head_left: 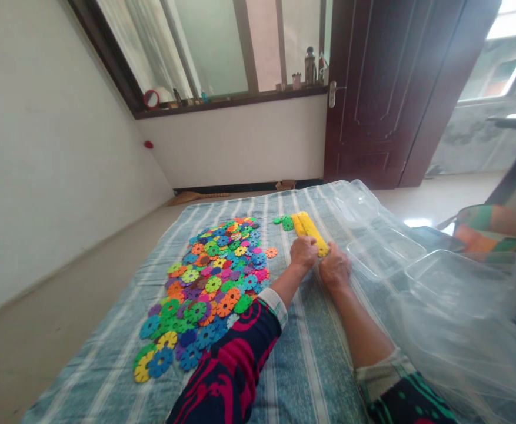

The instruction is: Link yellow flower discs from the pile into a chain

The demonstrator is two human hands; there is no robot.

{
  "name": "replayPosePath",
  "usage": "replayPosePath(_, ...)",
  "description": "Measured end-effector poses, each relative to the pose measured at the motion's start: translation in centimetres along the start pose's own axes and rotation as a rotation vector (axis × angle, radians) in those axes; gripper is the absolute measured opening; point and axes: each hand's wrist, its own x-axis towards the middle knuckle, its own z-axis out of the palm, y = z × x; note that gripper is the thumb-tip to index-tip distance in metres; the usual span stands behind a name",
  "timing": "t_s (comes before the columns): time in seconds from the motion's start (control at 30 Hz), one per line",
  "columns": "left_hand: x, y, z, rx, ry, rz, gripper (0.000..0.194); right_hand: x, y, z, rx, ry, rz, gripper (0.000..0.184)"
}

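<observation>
Both my hands meet at the near end of a long yellow stack of snowflake discs (309,229) that lies on the striped cloth. My left hand (303,252) is curled closed on the stack's near end. My right hand (335,268) is closed beside it, touching the same end. A few green discs (285,222) lie at the stack's far left side. A broad spread of many-coloured snowflake discs (205,288) covers the cloth to the left of my arms. A single orange disc (271,252) lies between the spread and my left hand.
The blue-grey striped cloth (310,365) covers a low surface. Several clear plastic containers and lids (420,277) sit to the right. A dark wooden door (372,88), a window sill with bottles (310,65) and a white wall stand beyond. Bare floor lies at the left.
</observation>
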Motion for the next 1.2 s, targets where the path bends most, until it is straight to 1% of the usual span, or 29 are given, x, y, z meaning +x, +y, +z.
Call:
replayPosePath(0.23,-1.7,-2.0,-1.7,-0.006,0.002,0.029,0.021,-0.2,-0.1,-0.1,-0.041,-0.023,-0.006,0.049)
replayPosePath(0.4,-3.4,-4.3,-3.8,0.023,0.002,0.039,0.019,-0.3,0.2,0.0,-0.065,-0.026,-0.014,0.051)
replayPosePath(0.47,-4.0,-5.6,-5.1,0.052,0.015,0.031,0.019,-0.4,0.4,0.1,-0.071,-0.029,-0.020,0.052)
replayPosePath(0.57,-4.6,-7.9,-7.6,0.109,0.056,-0.014,0.020,-0.4,0.6,0.2,-0.076,-0.029,-0.029,0.053)
replayPosePath(0.73,-4.6,-12.2,-12.2,0.221,0.147,-0.169,0.021,-0.5,0.6,0.3,-0.090,-0.039,-0.016,0.053)
replayPosePath(0.83,-4.3,-14.0,-13.8,0.285,0.182,-0.281,0.021,-0.5,0.6,0.4,-0.092,-0.044,-0.014,0.052)
replayPosePath(0.9,-4.0,-14.6,-14.2,0.313,0.182,-0.333,0.019,-0.4,0.6,0.4,-0.094,-0.042,-0.016,0.052)
replayPosePath(1.0,-3.5,-14.9,-14.0,0.335,0.150,-0.368,0.015,-0.4,0.7,0.4,-0.095,-0.035,-0.021,0.053)
replayPosePath(1.2,-2.1,-14.8,-13.5,0.348,0.090,-0.400,0.020,-0.4,0.7,0.4,-0.086,-0.024,-0.021,0.052)
